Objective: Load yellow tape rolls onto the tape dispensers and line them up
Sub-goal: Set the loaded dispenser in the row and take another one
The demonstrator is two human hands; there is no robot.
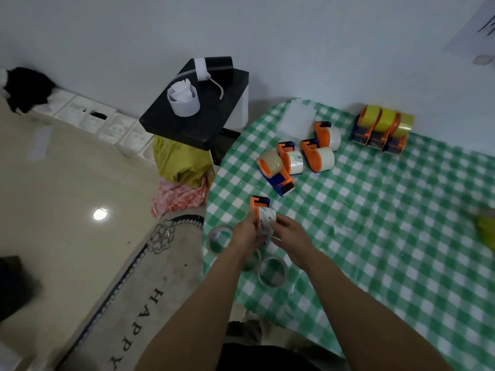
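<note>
Where hands (263, 231) close, dispenser (261, 210) body hides — blurred.

Checked table (375, 236) with dispensers (381, 128), rolls (272, 271)

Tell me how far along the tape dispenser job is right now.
Done: three dispensers with yellow rolls stand in a row at the far edge. In hand: the left hand and right hand hold a dispenser with a white roll. Left: four dispensers mid-table carry pale rolls, not yellow, and are not lined up. Loose rolls lie near the hands.
</note>
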